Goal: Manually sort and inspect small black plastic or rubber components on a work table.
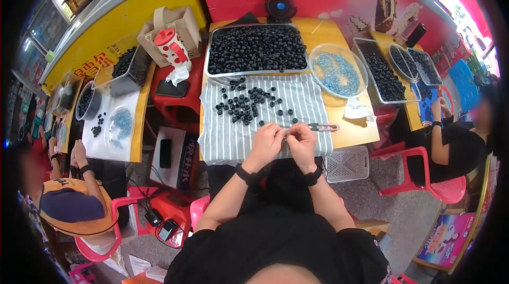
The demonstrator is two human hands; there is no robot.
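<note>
Cloth (222,143) on table (366,134), loose pieces (246,106) on cloth, filled tray (254,74) behind, bowl (360,64) right of tray, tissue (359,109) before bowl. Snips (324,127) right of loose pieces, reaching past cloth's right edge. Stool (185,108) left of table, phone (172,89) on it, cup (172,48) behind phone.

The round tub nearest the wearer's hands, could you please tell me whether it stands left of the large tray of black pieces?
No, the round tub stands to the right of the large tray.

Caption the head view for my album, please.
Bare left hand and right hand close together over a grey-and-white striped cloth strewn with small round black pieces.
</note>
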